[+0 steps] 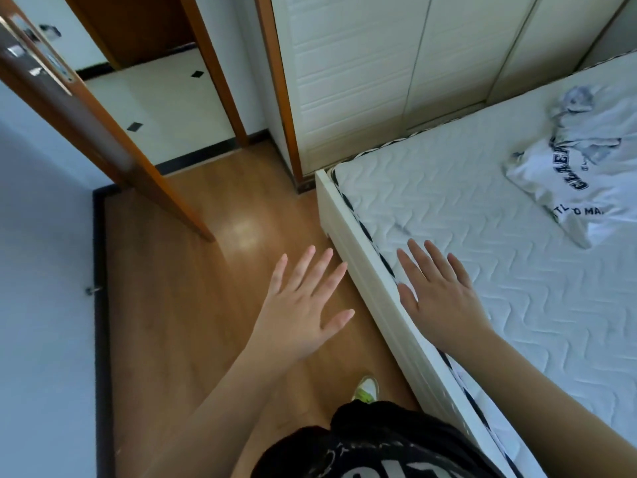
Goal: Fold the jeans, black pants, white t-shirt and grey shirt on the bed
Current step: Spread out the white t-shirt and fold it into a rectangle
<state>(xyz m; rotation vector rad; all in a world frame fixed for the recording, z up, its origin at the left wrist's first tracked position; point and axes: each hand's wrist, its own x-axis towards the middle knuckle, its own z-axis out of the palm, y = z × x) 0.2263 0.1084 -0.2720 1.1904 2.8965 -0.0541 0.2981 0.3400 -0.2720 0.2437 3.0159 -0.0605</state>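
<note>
torso: black top with white print, bottom edge of view, nearest the camera.
shoe: white and green, on the wood floor just past the top's hem.
left hand: fully open, fingers spread, palm down, holding nothing; hangs over the floor just beside the bed frame.
right hand: fully open, fingers spread, palm down, empty; over the near edge of the mattress. Contact with the mattress: cannot tell.
white t-shirt: crumpled on the mattress, dark blue lettering, far right, well apart from both hands, partly cut by the frame edge.
other garments: only the t-shirt in view.
door: brown wood, swung open on the left, tiled floor beyond.
wardrobe: white panelled doors, just behind the bed.
</note>
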